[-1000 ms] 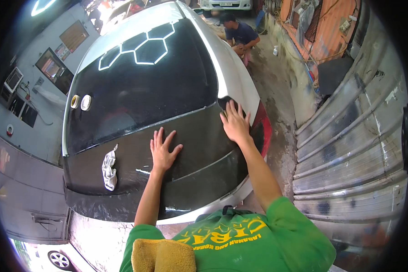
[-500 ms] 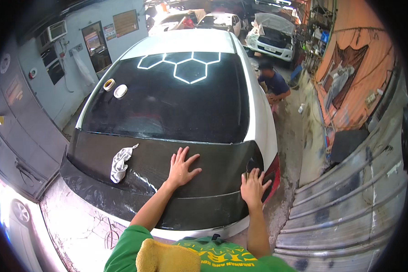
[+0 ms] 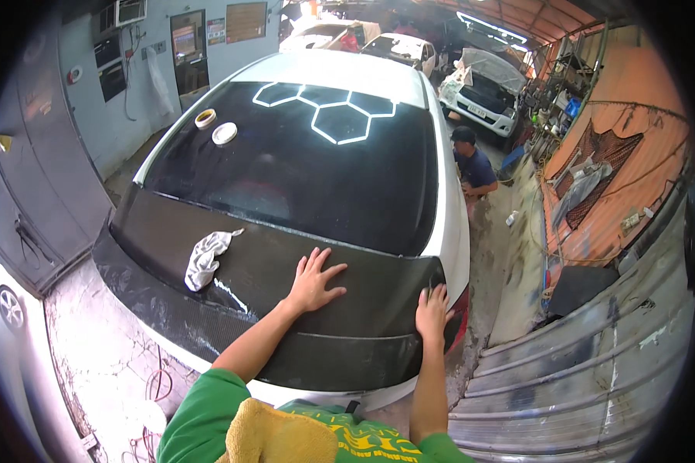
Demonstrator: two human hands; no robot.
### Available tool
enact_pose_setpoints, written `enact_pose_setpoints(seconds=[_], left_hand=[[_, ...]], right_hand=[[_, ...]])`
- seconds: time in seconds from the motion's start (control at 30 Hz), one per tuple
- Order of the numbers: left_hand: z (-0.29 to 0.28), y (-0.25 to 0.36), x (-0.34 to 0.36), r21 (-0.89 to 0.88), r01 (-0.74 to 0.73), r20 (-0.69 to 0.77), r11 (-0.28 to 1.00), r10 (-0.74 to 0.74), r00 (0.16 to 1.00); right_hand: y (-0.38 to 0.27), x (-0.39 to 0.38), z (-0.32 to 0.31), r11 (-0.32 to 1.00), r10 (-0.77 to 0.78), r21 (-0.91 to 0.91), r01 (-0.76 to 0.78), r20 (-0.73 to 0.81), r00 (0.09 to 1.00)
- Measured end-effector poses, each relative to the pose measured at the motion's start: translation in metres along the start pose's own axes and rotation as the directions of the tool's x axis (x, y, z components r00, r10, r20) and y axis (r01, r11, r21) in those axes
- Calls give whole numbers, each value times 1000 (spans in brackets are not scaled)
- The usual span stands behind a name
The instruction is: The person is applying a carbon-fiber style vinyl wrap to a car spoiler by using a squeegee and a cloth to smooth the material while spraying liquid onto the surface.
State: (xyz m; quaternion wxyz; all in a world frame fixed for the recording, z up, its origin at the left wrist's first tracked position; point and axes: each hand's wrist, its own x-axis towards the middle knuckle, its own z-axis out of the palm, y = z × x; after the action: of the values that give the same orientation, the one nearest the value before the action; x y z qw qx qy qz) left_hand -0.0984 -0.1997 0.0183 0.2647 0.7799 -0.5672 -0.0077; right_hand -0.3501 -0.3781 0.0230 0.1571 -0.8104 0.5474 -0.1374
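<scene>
A white car's trunk lid (image 3: pixel 363 302) lies in front of me, covered in a dark, finely woven-patterned sheet. My left hand (image 3: pixel 315 284) rests on the middle of it, palm down with fingers spread. At the lid's right edge, beside the red tail light (image 3: pixel 457 318), my right hand (image 3: pixel 432 312) lies with its fingers stretched out against the corner. Neither hand holds anything I can see. A crumpled white cloth (image 3: pixel 203 264) sits on the lid, left of my left hand. Two rolls, a yellowish tape roll (image 3: pixel 205 118) and a white roll (image 3: pixel 224 133), rest on the dark rear window (image 3: pixel 301 181).
Along the car's right side a person (image 3: pixel 475 166) in a dark shirt crouches low. Corrugated metal sheets (image 3: pixel 548 401) stand close on my right. A grey metal gate (image 3: pixel 46 177) is at the left. More cars, including a white vehicle (image 3: pixel 479 104), are parked beyond.
My right hand's fingers have drawn closer together at the lid's right corner. My left hand stays spread on the lid. The whole view has shifted and tilted slightly.
</scene>
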Motion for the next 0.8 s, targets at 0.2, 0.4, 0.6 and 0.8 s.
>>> enact_pose_setpoints(seconds=[0.2,0.4,0.6,0.8], left_hand=[[-15,-18,-12,-28,49,54,998,-47,997],[-14,-12,-6,-66,-1,37,998,4,999],[-21,-18,-7,-70,21,47,997,-17,999],[-14,-17,-5,-97,-9,46,995,14,999]], right_hand=[[-34,-46,4,932,-227,-282,227,33,973],[-32,13,5,916,-257,-332,224,-59,965],[-42,-37,8,909,-246,-344,234,9,969],[-37,15,4,916,-245,-343,207,-69,967]])
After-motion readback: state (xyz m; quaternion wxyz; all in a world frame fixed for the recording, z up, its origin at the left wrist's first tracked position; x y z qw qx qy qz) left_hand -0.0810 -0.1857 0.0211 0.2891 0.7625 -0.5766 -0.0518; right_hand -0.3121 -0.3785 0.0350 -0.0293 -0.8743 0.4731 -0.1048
